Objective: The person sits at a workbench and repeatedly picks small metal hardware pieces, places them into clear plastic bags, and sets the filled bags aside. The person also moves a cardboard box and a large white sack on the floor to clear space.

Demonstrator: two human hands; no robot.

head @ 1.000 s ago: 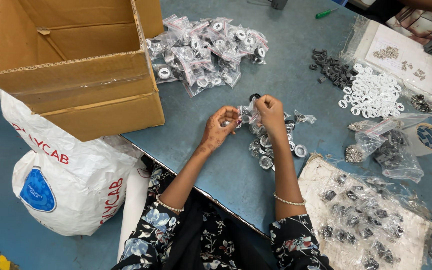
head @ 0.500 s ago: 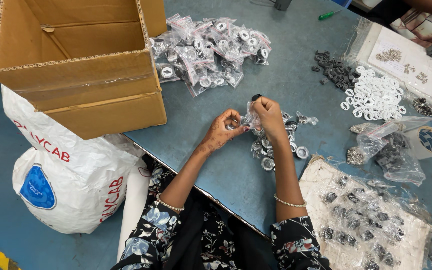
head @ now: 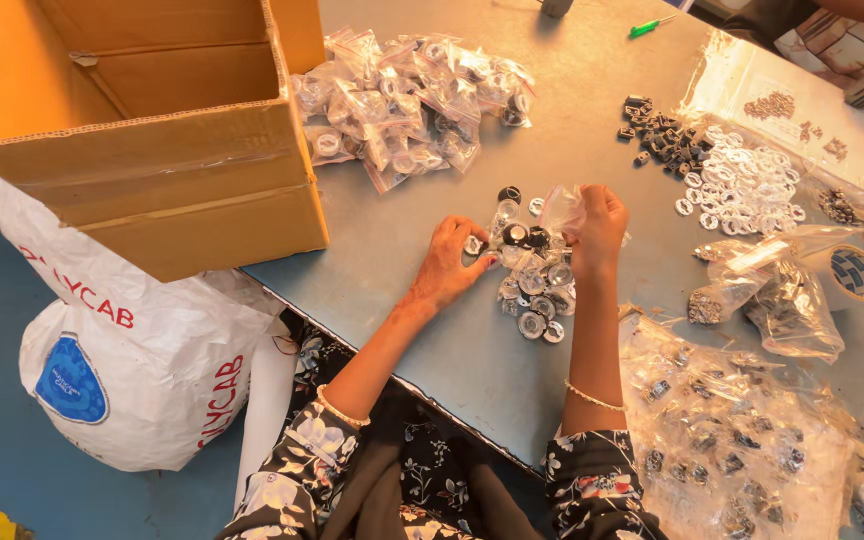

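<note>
My right hand [head: 599, 228] grips a small clear plastic bag [head: 560, 207] held just above the grey table [head: 432, 330]. My left hand [head: 449, 262] pinches a small round metal part [head: 473, 245] beside it, close to the bag's mouth. Between and below the hands lies a cluster of loose round metal and black parts [head: 535, 290]. A heap of filled clear bags [head: 407, 95] sits farther back.
An open cardboard box [head: 142, 130] stands at the table's left edge, a white sack [head: 132, 350] on the floor below it. White rings [head: 742, 185], black parts [head: 657, 135], a tape roll [head: 857, 272] and more plastic bags [head: 742, 420] fill the right side.
Both hands have stayed over the loose parts; the right hand has lifted the clear bag slightly and the left hand has brought a round part toward it.
</note>
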